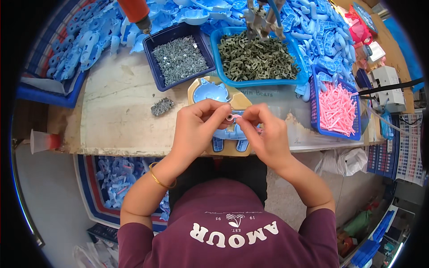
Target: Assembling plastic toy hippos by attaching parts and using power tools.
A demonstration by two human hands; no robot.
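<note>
My left hand [196, 127] pinches a small dark part with a round hole [229, 117] between thumb and forefinger. Its fingertips almost meet those of my right hand [270, 136], which grips a small pink plastic piece [237, 117]. The pink piece touches or lies right against the dark part; fingers hide most of both. Beneath my hands, a light-blue molded plastic shell [210, 91] with a rounded bowl and two leg shapes rests in a tan fixture block [195, 86]. My hands cover the shell's middle.
Behind the fixture stand a navy tray of screws [158, 82] and a blue bin of dark green parts [263, 82]. A basket of pink pieces [333, 131] is at right. A red-orange power screwdriver [134, 11] hangs above. Blue shells [96, 49] pile up behind; a small screw heap [162, 106] lies left.
</note>
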